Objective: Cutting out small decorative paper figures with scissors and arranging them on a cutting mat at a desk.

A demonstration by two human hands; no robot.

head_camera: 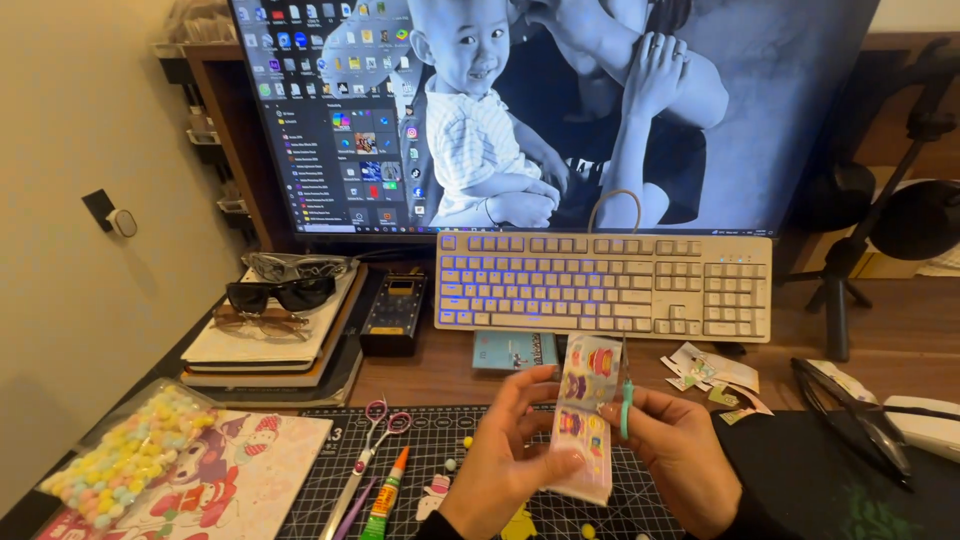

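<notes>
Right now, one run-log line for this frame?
left hand: holds sticker sheet | right hand: small teal scissors at sheet's edge | below: cutting mat | behind: keyboard

Sheet (585, 420) held between both hands, over the mat (450, 470).
Keyboard (605, 285) behind the grip; scissors (370, 450) and glue (385, 495) to its left; scraps (715, 380) to its right.

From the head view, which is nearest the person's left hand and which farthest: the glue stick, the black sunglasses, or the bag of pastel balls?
From the left hand:
1. Glue stick, just to its left on the cutting mat.
2. Bag of pastel balls, far left at the desk edge.
3. Black sunglasses, up-left on the stacked books.
</notes>
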